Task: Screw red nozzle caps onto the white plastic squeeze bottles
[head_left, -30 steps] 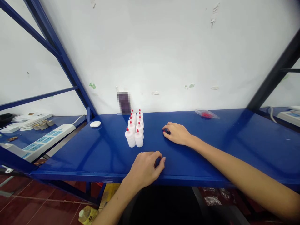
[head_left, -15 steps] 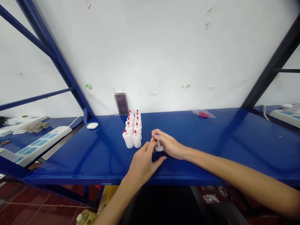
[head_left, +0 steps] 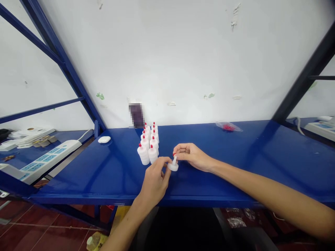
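A white nozzle cap [head_left: 173,166] with a pointed spout is pinched at its left side by my left hand [head_left: 157,176]. At the spout's tip, my right hand [head_left: 193,157] pinches a small red tip cap [head_left: 174,154] between thumb and finger. Just left of the hands, several white bottles [head_left: 153,154] with red tips stand upright in two rows on the blue table [head_left: 117,177].
A clear bag of red pieces [head_left: 228,127] lies at the table's back right. A white oval object [head_left: 104,139] is at the left. Beyond the blue frame, a power strip [head_left: 49,158] lies on another table.
My left hand has drawn slightly left and its thumb has closed on the nozzle cap. The cap has tilted and moved left, and the red tip cap now shows.
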`<action>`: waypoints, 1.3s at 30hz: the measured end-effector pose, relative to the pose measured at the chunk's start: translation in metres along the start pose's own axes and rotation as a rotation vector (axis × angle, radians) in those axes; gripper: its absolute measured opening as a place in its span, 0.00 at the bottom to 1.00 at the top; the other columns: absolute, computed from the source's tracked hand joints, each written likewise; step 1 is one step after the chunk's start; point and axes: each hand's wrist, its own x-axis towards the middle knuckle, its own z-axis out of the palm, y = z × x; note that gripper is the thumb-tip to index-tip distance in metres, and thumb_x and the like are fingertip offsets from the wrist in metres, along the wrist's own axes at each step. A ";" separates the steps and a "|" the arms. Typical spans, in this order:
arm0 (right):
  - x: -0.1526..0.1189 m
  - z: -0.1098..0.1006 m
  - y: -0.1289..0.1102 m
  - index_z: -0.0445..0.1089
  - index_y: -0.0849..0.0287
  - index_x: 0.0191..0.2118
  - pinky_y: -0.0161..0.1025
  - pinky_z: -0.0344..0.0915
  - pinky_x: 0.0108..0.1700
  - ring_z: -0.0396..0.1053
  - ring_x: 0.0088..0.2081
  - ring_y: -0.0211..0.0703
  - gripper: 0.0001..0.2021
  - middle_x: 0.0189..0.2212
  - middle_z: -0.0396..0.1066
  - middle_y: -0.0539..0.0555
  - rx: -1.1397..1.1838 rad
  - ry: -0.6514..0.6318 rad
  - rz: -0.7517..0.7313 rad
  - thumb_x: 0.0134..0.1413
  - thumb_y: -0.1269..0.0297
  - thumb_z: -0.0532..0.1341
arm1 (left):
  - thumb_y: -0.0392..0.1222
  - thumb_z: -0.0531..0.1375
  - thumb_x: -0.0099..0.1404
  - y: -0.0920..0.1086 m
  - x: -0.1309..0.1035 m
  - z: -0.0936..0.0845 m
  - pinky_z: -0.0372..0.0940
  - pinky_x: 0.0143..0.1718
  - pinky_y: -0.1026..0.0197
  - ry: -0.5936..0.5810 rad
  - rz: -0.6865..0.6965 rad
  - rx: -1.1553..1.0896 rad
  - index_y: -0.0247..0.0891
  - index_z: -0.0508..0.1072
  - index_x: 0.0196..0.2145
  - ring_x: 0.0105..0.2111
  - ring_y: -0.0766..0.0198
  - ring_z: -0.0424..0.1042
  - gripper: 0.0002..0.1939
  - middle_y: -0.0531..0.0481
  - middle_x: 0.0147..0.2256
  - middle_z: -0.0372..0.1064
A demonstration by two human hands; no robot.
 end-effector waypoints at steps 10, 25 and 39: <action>-0.007 -0.011 -0.025 0.73 0.63 0.35 0.42 0.69 0.43 0.75 0.34 0.42 0.14 0.30 0.78 0.55 -0.232 -0.155 0.111 0.47 0.58 0.70 | 0.40 0.52 0.71 0.001 0.001 -0.005 0.61 0.29 0.67 -0.186 -0.063 -0.026 0.41 0.72 0.44 0.28 0.68 0.70 0.10 0.53 0.35 0.75; -0.017 0.010 -0.021 0.66 0.57 0.53 0.37 0.62 0.37 0.63 0.35 0.39 0.20 0.38 0.66 0.52 -0.701 -0.223 -0.044 0.60 0.51 0.59 | 0.43 0.55 0.69 0.000 0.002 0.000 0.61 0.28 0.67 -0.085 -0.094 0.057 0.39 0.72 0.38 0.26 0.69 0.68 0.08 0.54 0.31 0.73; -0.019 0.011 -0.012 0.57 0.55 0.35 0.38 0.50 0.31 0.57 0.26 0.39 0.13 0.26 0.62 0.48 -1.197 -0.278 -0.119 0.68 0.55 0.46 | 0.42 0.49 0.72 0.002 0.002 -0.001 0.60 0.32 0.64 -0.175 0.028 0.165 0.38 0.70 0.37 0.30 0.66 0.68 0.12 0.51 0.32 0.71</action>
